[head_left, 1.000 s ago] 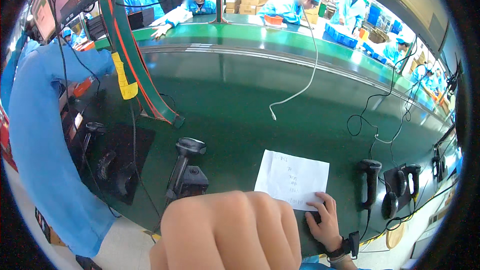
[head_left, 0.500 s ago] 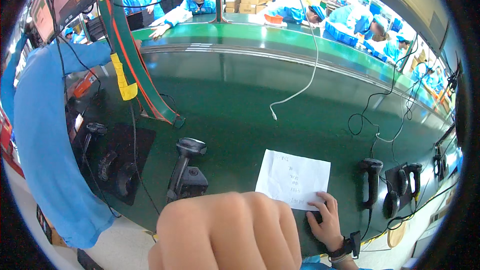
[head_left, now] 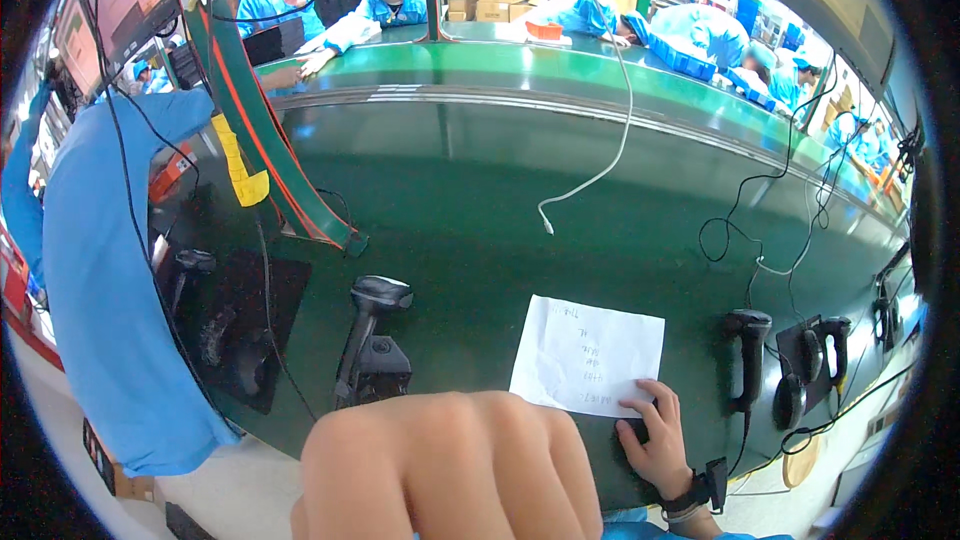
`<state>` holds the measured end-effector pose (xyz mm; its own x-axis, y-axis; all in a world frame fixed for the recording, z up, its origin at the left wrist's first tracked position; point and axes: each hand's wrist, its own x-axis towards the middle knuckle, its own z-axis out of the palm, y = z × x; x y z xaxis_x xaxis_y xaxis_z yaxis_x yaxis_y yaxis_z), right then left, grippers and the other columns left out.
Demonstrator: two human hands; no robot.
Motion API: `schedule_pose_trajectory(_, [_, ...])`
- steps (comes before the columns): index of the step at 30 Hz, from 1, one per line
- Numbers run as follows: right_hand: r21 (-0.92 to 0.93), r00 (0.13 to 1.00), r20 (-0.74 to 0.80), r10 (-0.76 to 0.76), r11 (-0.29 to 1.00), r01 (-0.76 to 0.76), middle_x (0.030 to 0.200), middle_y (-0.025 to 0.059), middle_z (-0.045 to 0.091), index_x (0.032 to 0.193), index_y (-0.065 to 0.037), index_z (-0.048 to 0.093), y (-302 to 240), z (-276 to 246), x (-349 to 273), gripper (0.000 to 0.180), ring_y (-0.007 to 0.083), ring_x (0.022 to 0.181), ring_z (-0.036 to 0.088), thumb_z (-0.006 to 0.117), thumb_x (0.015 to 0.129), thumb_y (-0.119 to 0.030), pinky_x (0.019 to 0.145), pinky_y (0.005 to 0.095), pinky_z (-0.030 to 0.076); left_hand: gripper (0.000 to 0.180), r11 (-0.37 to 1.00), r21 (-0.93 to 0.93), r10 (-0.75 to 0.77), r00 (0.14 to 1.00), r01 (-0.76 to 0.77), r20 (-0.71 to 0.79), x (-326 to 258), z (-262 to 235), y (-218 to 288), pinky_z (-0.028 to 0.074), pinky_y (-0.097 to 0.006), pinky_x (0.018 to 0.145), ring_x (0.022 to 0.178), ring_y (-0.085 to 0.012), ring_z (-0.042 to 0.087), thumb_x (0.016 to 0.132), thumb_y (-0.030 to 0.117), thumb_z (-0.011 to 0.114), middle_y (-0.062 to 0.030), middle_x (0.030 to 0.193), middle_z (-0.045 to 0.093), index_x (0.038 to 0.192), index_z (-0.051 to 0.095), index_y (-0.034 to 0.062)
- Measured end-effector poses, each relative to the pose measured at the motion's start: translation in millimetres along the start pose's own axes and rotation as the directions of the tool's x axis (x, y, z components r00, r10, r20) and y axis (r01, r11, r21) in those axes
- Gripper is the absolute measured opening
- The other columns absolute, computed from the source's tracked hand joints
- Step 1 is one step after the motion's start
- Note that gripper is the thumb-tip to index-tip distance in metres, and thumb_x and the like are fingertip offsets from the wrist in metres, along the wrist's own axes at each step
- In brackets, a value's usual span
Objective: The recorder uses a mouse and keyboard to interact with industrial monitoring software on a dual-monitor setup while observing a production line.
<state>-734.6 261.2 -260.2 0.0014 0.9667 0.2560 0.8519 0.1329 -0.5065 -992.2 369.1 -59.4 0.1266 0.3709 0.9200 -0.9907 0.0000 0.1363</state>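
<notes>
Large and close in the lower middle, my left hand (head_left: pixel 450 470) is bent into a fist with its knuckles up. Its fingertips lie below the picture, so anything in them is hidden. My right hand (head_left: pixel 654 440), wearing a black wristband (head_left: pixel 708 486), rests at the lower right corner of a white sheet of paper (head_left: pixel 560 360). Its fingers are stretched out and apart, with the fingertips touching the sheet. A small dark patch shows beneath this palm; I cannot tell what it is. The paper lies flat on the green table (head_left: pixel 450 210) and bears handwritten lines.
A black barcode scanner (head_left: pixel 372 325) stands in a holder left of the paper. More scanners (head_left: pixel 745 360) and cables lie at right. A white cable (head_left: pixel 628 110) hangs over the table. A blue-sleeved person (head_left: pixel 100 270) is close at left, beside a green post (head_left: pixel 260 120). Several people work behind.
The fist has shifted slightly down and left in the picture. The right hand stays at the paper's corner. At left, the blue-sleeved person has moved a little.
</notes>
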Motion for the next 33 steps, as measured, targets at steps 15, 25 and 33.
schedule_pose_trajectory(15, [-0.005,0.999,0.026,0.041,0.999,-0.041,0.141,0.0179,0.050,0.116,-0.009,0.067,4,2,-1,0.034,0.0418,0.133,0.044,0.075,0.083,-0.013,0.111,0.0505,0.038,0.015,0.998,-0.005,0.064,0.998,-0.064,0.007,-3,0,-1,0.047,-0.023,0.038,0.049,-0.0179,0.065,0.088,0.015,0.074,-0.0083,0.060,0.065,0.074,0.074,0.0104])
schedule_pose_trajectory(25, [-0.002,1.000,0.026,0.016,1.000,-0.016,0.141,0.0177,0.050,0.116,-0.009,0.067,4,1,-1,0.033,0.0420,0.132,0.045,0.074,0.084,-0.013,0.110,0.0506,0.040,0.012,0.992,-0.012,0.124,0.992,-0.124,0.029,-12,-4,-8,0.048,-0.024,0.040,0.049,-0.0189,0.065,0.085,0.015,0.077,-0.0088,0.060,0.065,0.074,0.074,0.0106])
schedule_pose_trajectory(33, [-0.006,1.000,0.011,0.015,1.000,-0.015,0.140,0.0181,0.050,0.115,-0.009,0.067,5,2,-1,0.034,0.0418,0.131,0.046,0.075,0.083,-0.012,0.110,0.0504,0.041,0.010,0.995,0.014,-0.100,0.990,0.102,-0.098,-2,11,9,0.047,-0.026,0.045,0.051,-0.0213,0.064,0.084,0.015,0.077,-0.0095,0.059,0.064,0.077,0.074,0.0100])
